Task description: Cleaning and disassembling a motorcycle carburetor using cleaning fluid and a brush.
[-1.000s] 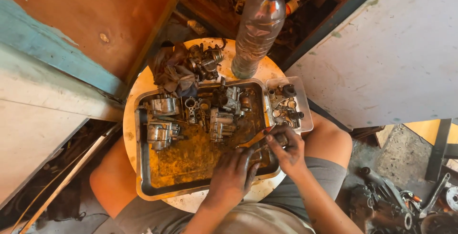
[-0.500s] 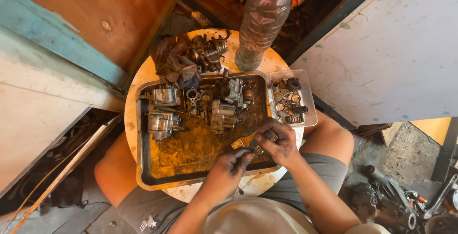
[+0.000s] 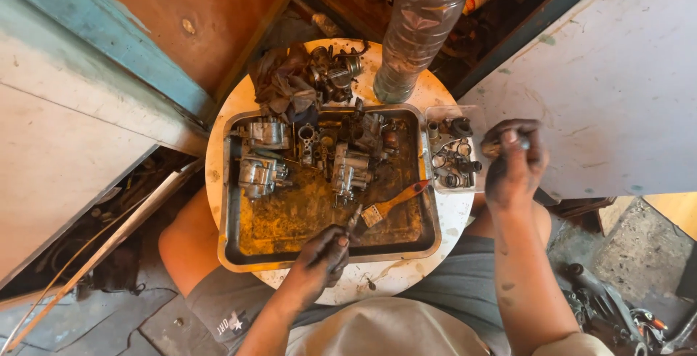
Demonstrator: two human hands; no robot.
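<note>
Left hand: your left hand (image 3: 319, 254) rests at the near rim of the metal tray (image 3: 231, 203), fingers pinched on a small dark tool (image 3: 353, 219).
Right hand: your right hand (image 3: 514, 163) is raised off the round table's right edge, fingers curled around a small dark part; what it is cannot be told.
Tray: carburettor parts (image 3: 348, 171) along its far side, a brush (image 3: 396, 203) near the right corner.
Small clear tray (image 3: 473, 120): at the right edge, holding small fittings.
Plastic bottle (image 3: 421, 29): upright at the round table's (image 3: 443, 218) far edge.
</note>
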